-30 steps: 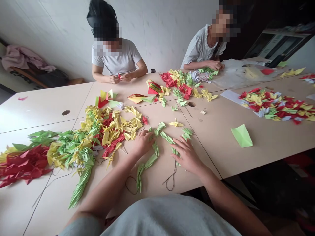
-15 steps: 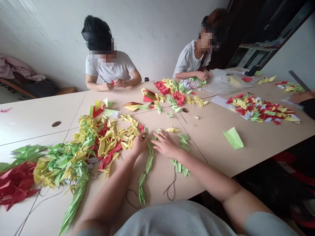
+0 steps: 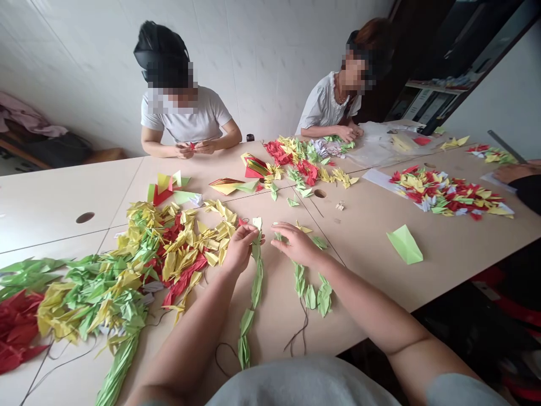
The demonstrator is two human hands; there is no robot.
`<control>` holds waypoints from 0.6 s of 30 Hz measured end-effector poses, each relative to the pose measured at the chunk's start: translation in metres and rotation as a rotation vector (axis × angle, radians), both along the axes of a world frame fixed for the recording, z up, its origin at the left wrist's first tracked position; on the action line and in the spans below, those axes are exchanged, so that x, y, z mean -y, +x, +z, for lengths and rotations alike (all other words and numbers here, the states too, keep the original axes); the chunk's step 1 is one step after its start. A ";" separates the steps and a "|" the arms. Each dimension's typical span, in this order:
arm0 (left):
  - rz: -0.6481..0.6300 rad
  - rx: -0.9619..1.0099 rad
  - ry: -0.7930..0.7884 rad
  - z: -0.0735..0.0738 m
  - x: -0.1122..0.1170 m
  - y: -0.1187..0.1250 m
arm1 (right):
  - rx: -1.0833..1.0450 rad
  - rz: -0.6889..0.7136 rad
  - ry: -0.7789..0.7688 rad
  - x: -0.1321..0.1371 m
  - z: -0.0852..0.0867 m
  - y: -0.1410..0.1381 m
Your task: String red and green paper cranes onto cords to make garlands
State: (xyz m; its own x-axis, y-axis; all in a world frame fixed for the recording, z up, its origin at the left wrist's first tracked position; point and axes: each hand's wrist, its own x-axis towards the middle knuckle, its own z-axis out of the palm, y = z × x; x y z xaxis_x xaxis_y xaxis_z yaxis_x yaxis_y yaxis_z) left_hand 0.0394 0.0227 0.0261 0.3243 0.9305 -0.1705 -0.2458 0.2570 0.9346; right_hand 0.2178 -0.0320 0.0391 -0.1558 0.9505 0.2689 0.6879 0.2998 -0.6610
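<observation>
My left hand (image 3: 240, 246) is closed, pinching the top of a strung chain of green folded paper pieces (image 3: 255, 283) that trails down the table toward me. My right hand (image 3: 298, 243) lies just right of it, fingers stretched flat over a second short green chain (image 3: 311, 291) on a dark thread (image 3: 298, 336). A big heap of yellow, red and green folded pieces (image 3: 177, 242) lies immediately left of my left hand. A yellow folded piece (image 3: 302, 228) sits just beyond my right hand.
Across the beige table (image 3: 372, 237), two people fold paper, one at the far left (image 3: 186, 121), one at the far right (image 3: 333, 104). More coloured piles (image 3: 448, 192) lie right, a green folded sheet (image 3: 404, 243) nearer. Another person's hand (image 3: 513, 170) rests at the right edge.
My left hand closed on the green chain's upper end and lifted it a little. My right hand slid from the lower right up toward the centre beside it. The view swung right.
</observation>
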 end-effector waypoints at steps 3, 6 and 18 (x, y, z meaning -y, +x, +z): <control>-0.026 0.081 -0.016 0.028 0.009 0.006 | -0.286 0.007 -0.013 -0.002 0.023 -0.002; -0.088 0.189 0.001 0.055 0.021 0.006 | -0.436 0.071 0.024 0.005 0.051 -0.002; -0.309 0.109 0.300 0.114 0.056 -0.012 | -0.343 0.067 0.248 0.039 0.116 0.008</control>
State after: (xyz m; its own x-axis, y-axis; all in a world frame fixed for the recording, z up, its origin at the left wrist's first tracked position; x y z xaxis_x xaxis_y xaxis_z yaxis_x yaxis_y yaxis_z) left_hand 0.0272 -0.0331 0.1401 0.5962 0.7900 0.1431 -0.3012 0.0549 0.9520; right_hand 0.2258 -0.0706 0.1552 -0.0768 0.8415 0.5348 0.4141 0.5148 -0.7507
